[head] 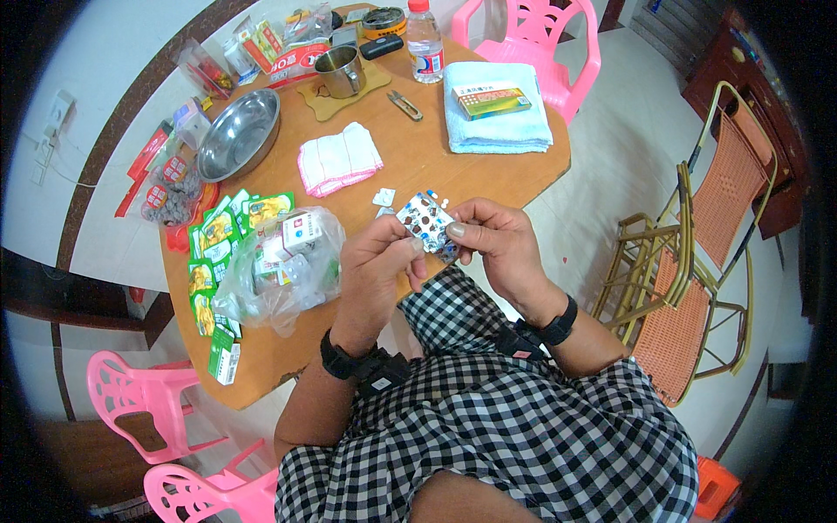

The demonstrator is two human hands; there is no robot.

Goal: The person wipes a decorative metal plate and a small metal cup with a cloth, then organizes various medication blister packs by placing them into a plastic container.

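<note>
Between my two hands is a foil blister pack (425,221) of pills, held above the near edge of the wooden table. My left hand (379,252) pinches its left edge between thumb and finger. On the other edge, my right hand (494,232) grips with the thumb on top. Several pockets in the foil look dark and broken. Just beyond the pack, a blue-and-white capsule (432,194) and small white tablets (445,202) lie on the tabletop. A cut piece of blister pack (384,196) rests to their left.
A clear plastic bag (281,268) with boxes sits left, beside green sachets (219,235). Farther back are a steel bowl (239,134), folded cloth (340,159), thread snips (405,106), a steel mug (340,72), a water bottle (426,46), and a medicine box (492,101) on a blue towel (497,138).
</note>
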